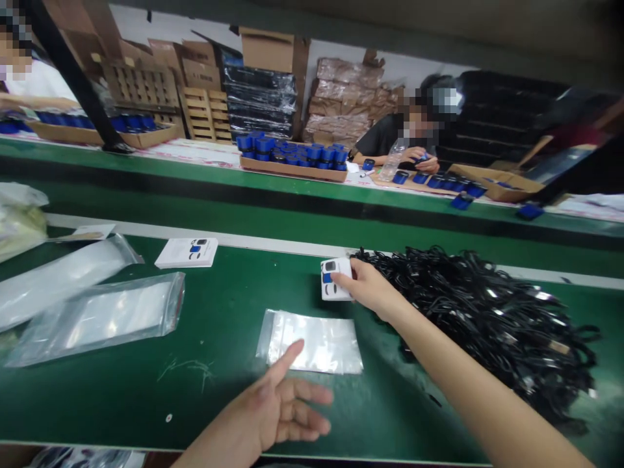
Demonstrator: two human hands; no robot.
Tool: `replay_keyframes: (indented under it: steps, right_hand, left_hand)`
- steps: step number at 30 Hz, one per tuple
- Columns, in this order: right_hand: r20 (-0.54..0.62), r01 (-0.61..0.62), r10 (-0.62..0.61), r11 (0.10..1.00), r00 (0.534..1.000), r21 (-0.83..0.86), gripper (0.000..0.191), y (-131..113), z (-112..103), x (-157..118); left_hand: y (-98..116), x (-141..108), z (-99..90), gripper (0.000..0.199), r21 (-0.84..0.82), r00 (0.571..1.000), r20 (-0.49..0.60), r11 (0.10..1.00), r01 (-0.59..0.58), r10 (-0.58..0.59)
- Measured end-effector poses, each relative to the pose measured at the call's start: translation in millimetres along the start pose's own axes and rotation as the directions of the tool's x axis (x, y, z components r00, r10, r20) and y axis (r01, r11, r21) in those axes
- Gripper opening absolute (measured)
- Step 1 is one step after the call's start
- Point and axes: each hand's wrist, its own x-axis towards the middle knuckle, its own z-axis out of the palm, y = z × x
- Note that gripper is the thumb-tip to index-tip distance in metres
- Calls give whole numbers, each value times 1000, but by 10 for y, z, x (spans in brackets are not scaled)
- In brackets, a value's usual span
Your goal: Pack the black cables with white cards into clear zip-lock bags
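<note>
Right hand: the right hand reaches in from the lower right, just left of the black cable heap.
Right grip: fingers pressed together on a small white printed card, pinching its right side; whether it is lifted off the desk, I cannot tell.
Left hand: the left hand sits at the bottom centre, its grip spread wide, palm turned in.
Nearest the left hand: a flat clear zip bag, centre of the frame, under the raised forefinger; I cannot tell whether they touch.
Desk: a green desk carries all of this.
Left of the bag: two longer clear zip bags lying side by side, and a white printed card beyond them.
Across the desk: a co-worker at upper right, both hands around a blue item, with a plastic water bottle beside them.
Further along: blue items packed in a cardboard tray at top centre.
Behind: wooden pallets and stacked cartons line the far wall.
</note>
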Motion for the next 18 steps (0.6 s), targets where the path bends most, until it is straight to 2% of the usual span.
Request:
replay_keyframes:
  steps: [2,5,9,14,16,17,18]
  right_hand:
    - [-36,-34,33,999,999,-40,34,90,11,157]
    - [-16,-55,54,995,998,-86,54,170,61,220]
    - [-34,-30,24,985,999,-169,53,227,68,182]
    - [-169,3,-57,952,984,-305,52,235,-21,59]
    - [-222,30,-112,939,969,-343,45,197,-66,-89]
    - [-235,50,-141,934,962,-354,36,175,-82,-191]
    - [-240,70,-165,931,957,-359,26,156,-89,-307]
  left_hand:
    - [-87,17,-62,93,69,997,83,998,-10,4]
    - [-148,0,-50,62,175,995,70,981,-83,71]
    - [-118,-62,24,55,232,997,41,970,-73,65]
    - [-105,-109,66,54,331,996,-68,943,-36,62]
    - [-87,-119,105,49,470,982,-157,882,-21,107]
    - [-68,-119,127,43,580,965,-204,815,-16,164]
    - [-43,-115,144,36,704,939,-242,710,-5,246]
